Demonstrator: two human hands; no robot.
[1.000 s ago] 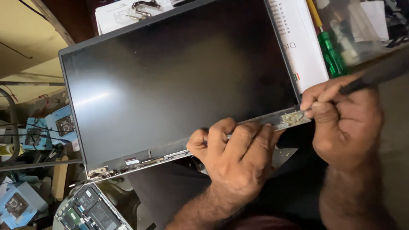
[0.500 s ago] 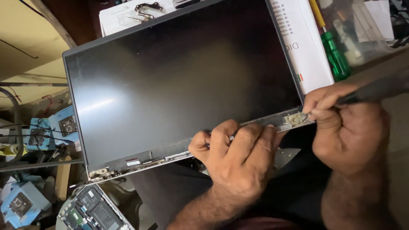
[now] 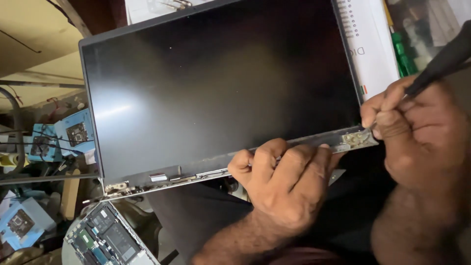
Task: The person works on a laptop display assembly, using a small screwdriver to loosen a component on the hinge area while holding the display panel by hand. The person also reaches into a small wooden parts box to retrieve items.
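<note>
While the left hand (image 3: 284, 189) grips the laptop screen panel's (image 3: 221, 88) bottom edge, fingers curled over it, the right hand (image 3: 417, 132) pinches a dark screwdriver (image 3: 441, 61) at the right hinge bracket (image 3: 355, 139). Probably undoing a hinge screw; needs steady tip seating. White printed box (image 3: 365, 44) lies behind the panel, blue circuit-board packets (image 3: 73, 132) at left.

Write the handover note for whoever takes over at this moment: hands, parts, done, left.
Left hand: grips the bottom edge of the laptop screen, holding it tilted up.
Right hand: holds a dark screwdriver, tip at the right hinge bracket.
Done: bottom trim is off, both hinge brackets bare.
Left: screen not yet free; left hinge bracket untouched. An opened laptop base lies below left.
</note>
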